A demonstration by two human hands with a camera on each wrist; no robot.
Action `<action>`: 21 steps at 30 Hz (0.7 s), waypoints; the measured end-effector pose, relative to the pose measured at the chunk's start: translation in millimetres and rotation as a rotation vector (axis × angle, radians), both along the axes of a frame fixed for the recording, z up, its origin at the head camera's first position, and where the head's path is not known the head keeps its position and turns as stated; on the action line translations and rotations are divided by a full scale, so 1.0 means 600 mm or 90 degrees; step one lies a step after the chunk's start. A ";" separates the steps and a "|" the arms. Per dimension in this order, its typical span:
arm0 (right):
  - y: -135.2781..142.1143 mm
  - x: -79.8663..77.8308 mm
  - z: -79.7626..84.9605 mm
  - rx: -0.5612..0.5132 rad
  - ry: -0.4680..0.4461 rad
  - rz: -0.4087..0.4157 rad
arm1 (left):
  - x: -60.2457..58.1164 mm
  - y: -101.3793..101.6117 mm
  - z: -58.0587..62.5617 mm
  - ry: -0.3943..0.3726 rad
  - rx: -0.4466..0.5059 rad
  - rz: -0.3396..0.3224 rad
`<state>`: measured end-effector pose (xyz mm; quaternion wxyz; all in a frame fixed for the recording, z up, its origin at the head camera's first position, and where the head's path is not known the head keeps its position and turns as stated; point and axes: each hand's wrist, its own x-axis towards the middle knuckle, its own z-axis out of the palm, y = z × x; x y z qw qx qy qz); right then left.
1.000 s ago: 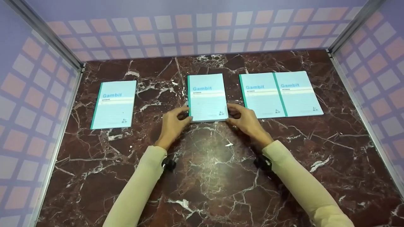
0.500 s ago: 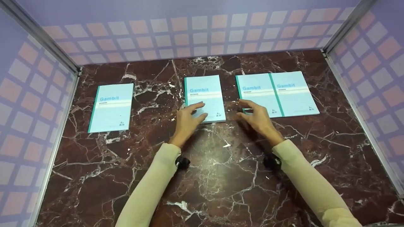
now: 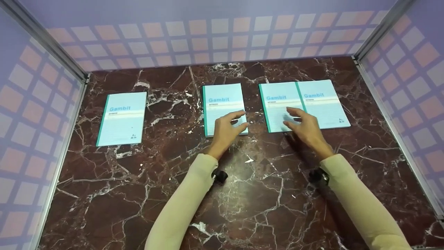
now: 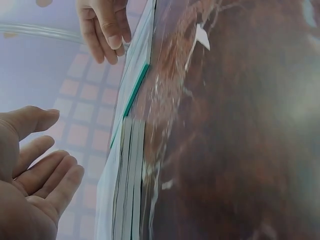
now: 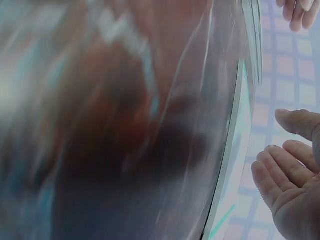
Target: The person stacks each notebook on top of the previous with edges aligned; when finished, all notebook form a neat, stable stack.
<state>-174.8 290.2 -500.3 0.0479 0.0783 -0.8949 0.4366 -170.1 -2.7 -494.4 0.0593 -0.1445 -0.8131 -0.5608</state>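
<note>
In the head view, my left hand (image 3: 226, 131) hovers over the lower right part of the middle notebook (image 3: 222, 91), fingers and thumb apart and holding nothing. That notebook has a pale blue cover and a green spine; the left wrist view reveals it as a stack of several notebooks (image 4: 131, 185). My right hand (image 3: 307, 127) is over the lower part of two notebooks lying side by side, the left one (image 3: 277, 89) and the right one (image 3: 324, 109). Its fingers are loosely bent around nothing, apart from the covers in the right wrist view.
A further notebook (image 3: 123, 119) lies alone on the left of the dark red marble table (image 3: 138, 208). Walls with a checked pattern (image 3: 215, 41) enclose the back and both sides, joined by metal corner posts.
Both hands have let go of the middle stack's sides and moved right. The left hand now hovers over that stack, the right over the notebook pair. The notebooks lie in the same places.
</note>
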 end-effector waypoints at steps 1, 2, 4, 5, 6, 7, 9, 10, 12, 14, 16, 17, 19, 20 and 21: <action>0.008 0.001 0.000 0.003 0.000 -0.003 | -0.001 0.006 0.000 -0.002 -0.002 -0.003; 0.016 0.002 0.001 0.006 0.000 -0.006 | -0.001 0.012 0.000 -0.004 -0.002 -0.008; 0.031 0.005 0.001 0.015 -0.004 -0.011 | -0.003 0.024 -0.001 -0.009 -0.002 -0.015; 0.038 0.007 0.002 0.021 -0.008 -0.014 | -0.004 0.030 -0.001 -0.013 -0.004 -0.018; 0.045 0.009 0.002 0.025 -0.013 -0.017 | -0.004 0.036 -0.001 -0.017 -0.007 -0.019; 0.051 0.011 0.002 0.031 -0.019 -0.020 | -0.004 0.042 -0.001 -0.023 -0.009 -0.021; 0.062 0.013 0.001 0.042 -0.028 -0.024 | -0.003 0.053 -0.002 -0.032 -0.018 -0.023; 0.067 0.014 0.000 0.047 -0.032 -0.025 | -0.003 0.058 -0.002 -0.036 -0.026 -0.024; 0.075 0.014 -0.002 0.053 -0.033 -0.027 | -0.001 0.068 -0.003 -0.039 -0.036 -0.029; 0.082 0.015 -0.005 0.061 -0.032 -0.026 | 0.001 0.077 -0.005 -0.043 -0.039 -0.037; 0.087 0.016 -0.007 0.069 -0.030 -0.027 | 0.002 0.086 -0.005 -0.045 -0.043 -0.044; 0.090 0.017 -0.008 0.072 -0.029 -0.027 | 0.002 0.090 -0.006 -0.047 -0.043 -0.047; 0.093 0.018 -0.009 0.081 -0.028 -0.023 | 0.002 0.097 -0.006 -0.053 -0.048 -0.051; 0.094 0.018 -0.009 0.085 -0.027 -0.021 | 0.002 0.101 -0.006 -0.054 -0.057 -0.050; 0.095 0.018 -0.009 0.089 -0.026 -0.019 | 0.002 0.104 -0.006 -0.056 -0.066 -0.050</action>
